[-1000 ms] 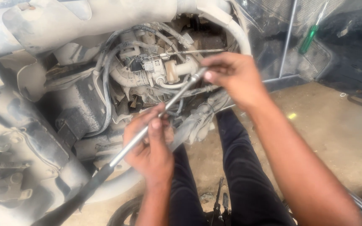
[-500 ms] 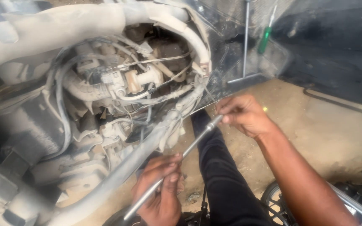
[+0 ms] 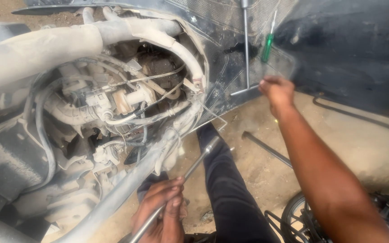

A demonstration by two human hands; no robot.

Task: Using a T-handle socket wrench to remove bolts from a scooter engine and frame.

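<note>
**Socket wrench off the engine, right hand out at the T-handle**

Wrench (image 3: 176,191) is withdrawn: a sec ago its tip sat among the hoses w/ both hands on it; now only left hand (image 3: 160,211) grips the shaft, fist closed, socket end free by the dark trouser leg (image 3: 223,180). Right hand (image 3: 276,92) has let go, fingers curled at T-handle tool (image 3: 246,49) on the mesh panel; grip not confirmed. Engine cavity (image 3: 127,103) is crowded, cables tight. Open room lies right, over sandy floor (image 3: 361,144), bar a loose rod (image 3: 266,149).

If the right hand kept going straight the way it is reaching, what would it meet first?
Most likely the metal T-handled wrench lying on the dark mesh panel: the right hand is at the end of its crossbar. The green screwdriver lies just beyond. Depth is hard to judge.
</note>
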